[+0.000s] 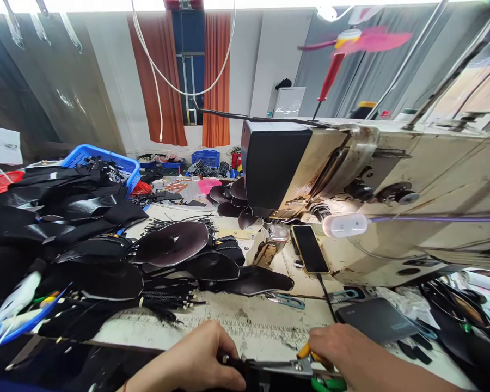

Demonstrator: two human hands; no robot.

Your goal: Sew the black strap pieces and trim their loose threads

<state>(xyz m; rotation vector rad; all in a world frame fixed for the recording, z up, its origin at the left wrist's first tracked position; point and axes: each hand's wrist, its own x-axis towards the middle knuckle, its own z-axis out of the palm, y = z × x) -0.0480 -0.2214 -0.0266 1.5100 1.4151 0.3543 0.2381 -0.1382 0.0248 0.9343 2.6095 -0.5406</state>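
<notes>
My right hand (343,351) is closed around the yellow handle of a pair of scissors (283,366), whose metal blades point left toward my other hand. Something green shows beneath them at the bottom edge. My left hand (200,359) is curled with its fingers pinching a black piece (251,375), mostly cut off by the frame, at the blade tips. Beyond both hands lies a table with a printed ruler strip (245,328). Dark, glossy curved shoe-like pieces (175,242) and black cords (171,296) lie on it, left of the sewing machine (277,163).
A phone (310,250) leans by the machine's base, near a lit lamp (345,225). Blue thread snips (286,300) and a dark grey flat device (375,320) lie on the table. Black material piles at left before a blue basket (102,155). A pink fan (351,41) stands above the machine.
</notes>
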